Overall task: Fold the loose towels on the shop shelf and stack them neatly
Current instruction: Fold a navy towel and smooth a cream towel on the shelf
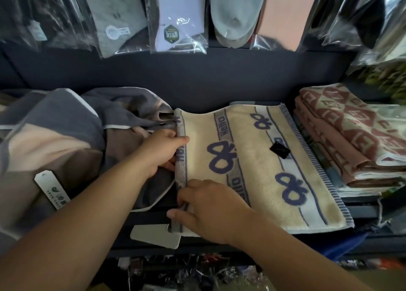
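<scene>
Left fingers [181,140] pinch cream towel [259,167] edge; right fingers [185,195] too

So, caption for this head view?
Left hand and right hand grip the left edge of the cream towel beside loose grey towels.

We are looking through one wide-angle camera on the head, facing forward and down at the shelf [151,217] from close above; the hanging packets [178,16] are filling the upper edge of our view.
</scene>
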### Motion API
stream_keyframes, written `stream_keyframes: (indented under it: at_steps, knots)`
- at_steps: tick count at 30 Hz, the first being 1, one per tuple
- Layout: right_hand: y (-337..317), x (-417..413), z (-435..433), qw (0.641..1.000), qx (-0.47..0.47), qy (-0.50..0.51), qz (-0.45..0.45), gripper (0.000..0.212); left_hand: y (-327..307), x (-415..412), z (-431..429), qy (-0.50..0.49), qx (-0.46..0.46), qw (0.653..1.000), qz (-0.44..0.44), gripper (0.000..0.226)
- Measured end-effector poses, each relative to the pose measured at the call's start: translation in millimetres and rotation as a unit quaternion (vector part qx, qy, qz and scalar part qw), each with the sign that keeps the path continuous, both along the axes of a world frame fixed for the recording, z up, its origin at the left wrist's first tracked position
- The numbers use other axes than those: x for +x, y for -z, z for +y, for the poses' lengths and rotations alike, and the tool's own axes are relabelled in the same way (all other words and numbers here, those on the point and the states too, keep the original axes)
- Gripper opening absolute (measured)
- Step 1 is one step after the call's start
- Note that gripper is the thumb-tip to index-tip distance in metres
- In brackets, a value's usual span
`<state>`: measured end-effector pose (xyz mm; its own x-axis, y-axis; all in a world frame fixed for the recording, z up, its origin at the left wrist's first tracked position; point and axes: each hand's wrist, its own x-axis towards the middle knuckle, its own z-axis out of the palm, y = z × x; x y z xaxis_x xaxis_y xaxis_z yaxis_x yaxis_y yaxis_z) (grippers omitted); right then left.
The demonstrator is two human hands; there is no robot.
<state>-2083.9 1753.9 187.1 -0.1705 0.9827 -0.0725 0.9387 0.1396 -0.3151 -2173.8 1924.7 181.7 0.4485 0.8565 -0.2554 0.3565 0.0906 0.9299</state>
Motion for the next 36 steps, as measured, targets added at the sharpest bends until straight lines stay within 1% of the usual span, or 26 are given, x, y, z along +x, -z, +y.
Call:
stream_keyframes:
  at_steps: [2,4,6,8,9,11,13,16,19,22,23,25,27,28,29,31,32,34,36]
  knots:
    - [-2.2,2.4,-2.5,0.995,0.057,0.054,0.061,0.045,-3.0,8.7,8.0,-0.013,0.005,1.000,-0.007,0.017]
    - [-7.1,7.2,-5.6,0.985,0.100,0.111,0.084,0.047,-5.2,17.4,14.5,-0.018,0.019,1.000,0.007,0.020]
    - [-11.9,14.6,-7.9,0.976,0.116,0.160,0.093,0.049,-7.7,26.1,18.0,-0.020,0.036,0.999,0.029,0.017]
    - [-14.1,22.8,-9.8,0.967,0.113,0.193,0.124,0.044,-11.0,34.1,20.4,-0.025,0.041,0.998,0.032,0.010]
    - [-14.5,27.2,-11.0,0.961,0.112,0.202,0.150,0.038,-12.4,37.7,22.1,-0.031,0.037,0.999,0.020,0.008]
    - [-18.3,36.2,-15.7,0.954,0.113,0.207,0.186,0.024,-17.5,45.3,21.4,-0.047,0.032,0.998,-0.021,0.012]
    - [-25.4,46.7,-23.8,0.949,0.112,0.214,0.202,0.026,-22.7,56.6,17.2,-0.062,0.044,0.996,-0.053,0.017]
    - [-40.7,65.3,-40.0,0.935,0.118,0.226,0.245,0.033,-35.4,80.4,6.1,-0.074,0.069,0.990,-0.099,0.015]
    - [-55.6,87.6,-62.5,0.910,0.123,0.247,0.310,0.026,-46.0,112.7,-2.1,-0.047,0.091,0.985,-0.138,0.014]
    - [-63.5,112.4,-87.9,0.892,0.143,0.270,0.334,0.025,-51.7,151.3,-14.3,0.006,0.168,0.979,-0.113,0.011]
    - [-63.0,120.7,-95.6,0.886,0.146,0.284,0.337,0.027,-53.1,165.3,-20.0,0.028,0.181,0.978,-0.104,0.015]
    - [-58.9,136.2,-108.7,0.870,0.145,0.315,0.351,0.028,-54.8,192.9,-31.4,0.065,0.199,0.975,-0.069,0.031]
    - [-51.7,148.9,-119.3,0.863,0.140,0.338,0.349,0.027,-57.3,214.7,-44.8,0.087,0.204,0.974,-0.048,0.041]
    - [-47.2,154.7,-123.8,0.863,0.137,0.347,0.342,0.026,-56.6,224.3,-50.1,0.099,0.210,0.972,-0.042,0.042]
    - [-42.5,160.2,-127.7,0.862,0.130,0.357,0.336,0.025,-53.3,234.1,-53.1,0.109,0.228,0.967,-0.024,0.036]
    - [-34.0,169.2,-133.8,0.865,0.099,0.366,0.328,0.022,-44.7,247.3,-60.6,0.135,0.273,0.951,0.049,0.018]
    - [-30.5,172.5,-135.8,0.872,0.082,0.364,0.318,0.020,-39.5,251.4,-63.6,0.143,0.290,0.943,0.080,0.013]
    - [-24.2,176.9,-137.8,0.887,0.058,0.356,0.289,0.019,-28.2,256.6,-65.9,0.150,0.309,0.931,0.125,0.015]
    - [-19.6,179.5,-139.2,0.894,0.049,0.345,0.281,0.019,-23.1,259.3,-66.9,0.148,0.320,0.924,0.146,0.019]
